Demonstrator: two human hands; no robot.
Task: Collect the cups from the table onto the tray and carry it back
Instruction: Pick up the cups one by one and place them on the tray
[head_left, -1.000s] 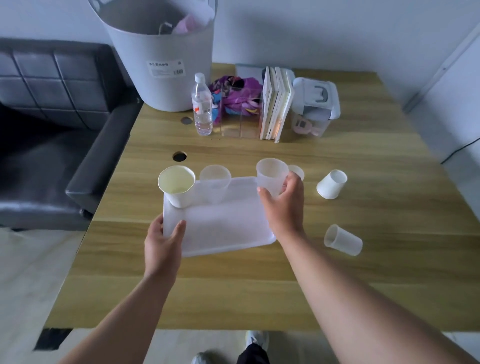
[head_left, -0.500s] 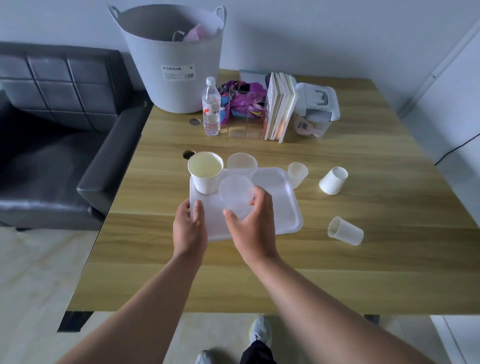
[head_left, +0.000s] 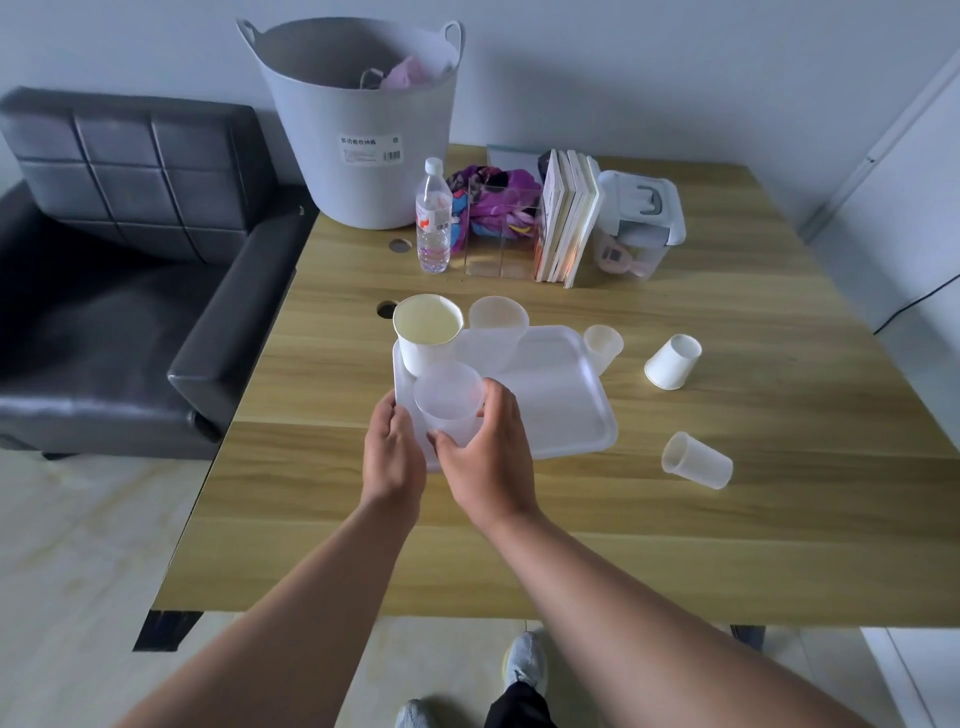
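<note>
A white plastic tray lies on the wooden table. A white paper cup and a translucent cup stand upright at its far left. My right hand is shut on a second translucent cup, upright over the tray's near-left corner. My left hand rests on the tray's near-left edge, fingers on the rim. To the right of the tray a small translucent cup stands upright, while a white paper cup and a translucent cup lie on their sides.
At the table's far side stand a large grey tub, a water bottle, a clear organiser with purple cloth, several books and a lidded box. A black sofa adjoins the table's left edge. Cable holes dot the tabletop.
My right hand carried the translucent cup from the tray's far right to its near-left corner. My left hand stayed on the tray's edge. The camera view shifted.
</note>
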